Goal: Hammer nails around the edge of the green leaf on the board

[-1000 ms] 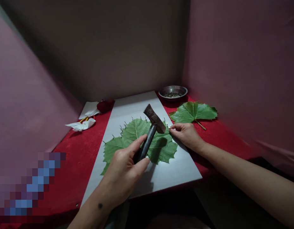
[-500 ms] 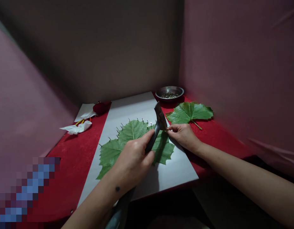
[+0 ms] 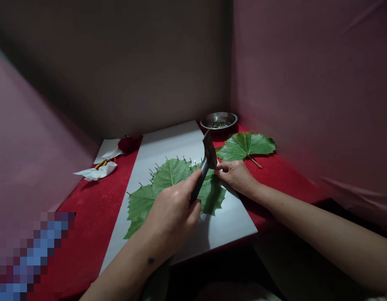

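My left hand [image 3: 173,209] is closed around the handle of a hammer [image 3: 208,152], whose dark metal head stands over the right edge of the green leaf [image 3: 171,172]. Close beside that head, my right hand [image 3: 239,175] pinches a small nail at the leaf's edge; the hammer and fingertips hide most of it. The leaf lies flat on a white board [image 3: 168,142], partly covered by my left hand and forearm. Several thin nails [image 3: 157,166] stand upright or slightly tilted along its upper and left edges.
Behind the right hand, a second leaf [image 3: 248,146] lies on the red cloth [image 3: 96,205]. A metal bowl [image 3: 219,126] of small nails stands at the back. White tissue [image 3: 101,171] and a dark red round thing [image 3: 128,144] sit at the left. Pink walls rise at both sides.
The whole view has shifted slightly, so the board and leaf appear a little further left. The hammer head stays close to the right fingertips, and both hands keep their grips.
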`<state>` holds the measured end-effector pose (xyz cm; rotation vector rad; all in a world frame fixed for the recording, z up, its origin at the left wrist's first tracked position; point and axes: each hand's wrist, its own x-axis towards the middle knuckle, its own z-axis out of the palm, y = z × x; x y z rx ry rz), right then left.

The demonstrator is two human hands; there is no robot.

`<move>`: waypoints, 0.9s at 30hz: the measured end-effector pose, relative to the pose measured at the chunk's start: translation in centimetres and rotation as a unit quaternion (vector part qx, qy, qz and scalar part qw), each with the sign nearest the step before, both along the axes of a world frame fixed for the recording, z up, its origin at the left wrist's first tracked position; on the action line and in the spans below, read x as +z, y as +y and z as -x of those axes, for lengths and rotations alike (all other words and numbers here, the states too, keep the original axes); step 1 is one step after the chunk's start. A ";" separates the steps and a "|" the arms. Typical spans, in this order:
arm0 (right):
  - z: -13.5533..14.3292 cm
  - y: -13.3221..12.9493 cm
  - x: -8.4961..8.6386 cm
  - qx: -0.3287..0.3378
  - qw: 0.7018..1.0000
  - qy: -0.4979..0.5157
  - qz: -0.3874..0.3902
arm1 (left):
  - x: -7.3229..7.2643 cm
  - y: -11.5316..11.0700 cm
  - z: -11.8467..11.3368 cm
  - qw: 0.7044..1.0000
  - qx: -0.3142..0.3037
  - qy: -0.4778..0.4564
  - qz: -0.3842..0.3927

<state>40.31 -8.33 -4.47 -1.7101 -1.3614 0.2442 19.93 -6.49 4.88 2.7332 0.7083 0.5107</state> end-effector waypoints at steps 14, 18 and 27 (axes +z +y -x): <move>-0.1 0.3 -0.1 -0.015 1.000 -0.005 0.012 | 0.3 -0.1 0.5 0.997 0.010 -0.082 0.013; -0.1 0.2 0.0 -0.010 1.000 0.005 0.012 | -0.4 0.1 0.6 0.998 -0.001 -0.067 0.003; -0.1 0.3 0.1 -0.012 1.000 -0.003 0.015 | 0.7 -0.2 1.0 0.994 0.013 -0.107 -0.028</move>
